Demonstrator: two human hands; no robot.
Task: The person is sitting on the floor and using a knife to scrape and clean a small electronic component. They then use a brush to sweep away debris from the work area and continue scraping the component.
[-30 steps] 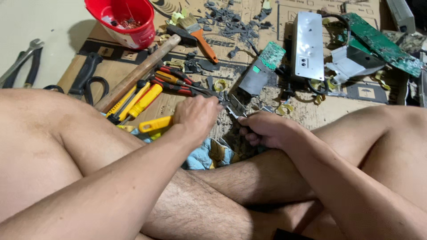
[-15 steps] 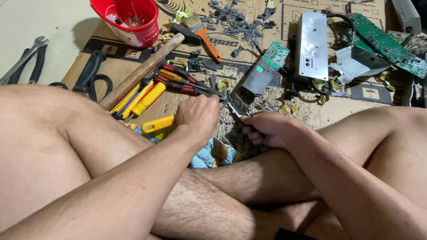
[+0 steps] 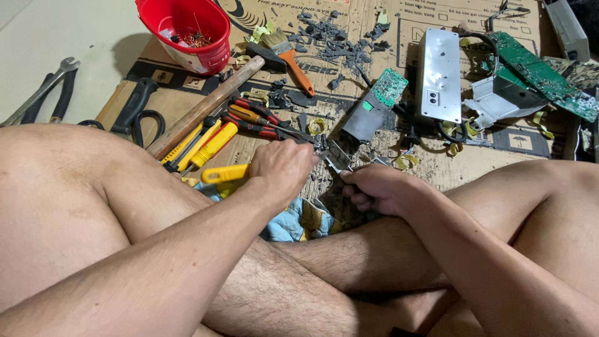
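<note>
You're sitting cross-legged on flattened brown cardboard [image 3: 187, 100]; I'm using the small grey metal part [image 3: 337, 156] between your hands as the landmark. Up and left of it: red-and-black handled screwdrivers [image 3: 259, 118], yellow-handled screwdrivers [image 3: 209, 145], a long wooden-handled hammer [image 3: 206, 106], then a red plastic bucket [image 3: 187, 28] with small bits inside. Straight above it: an orange-handled paintbrush [image 3: 290, 56] and a scatter of dark grey debris [image 3: 340, 37]. Up and right: a small green circuit board on a grey metal plate [image 3: 374, 103], a long silver metal casing [image 3: 438, 73], a larger green circuit board [image 3: 540, 75]. Far left, off the cardboard: black-handled pliers [image 3: 53, 93]. Just below it, a blue patterned cloth [image 3: 299, 221] sits between your legs. Your left hand [image 3: 284, 168] is closed in a fist just left of the part, over a yellow handle [image 3: 224, 173], gripping a thin tool whose tip meets the part. Your right hand [image 3: 374, 187] is curled tight, pinching the part's lower edge.
</note>
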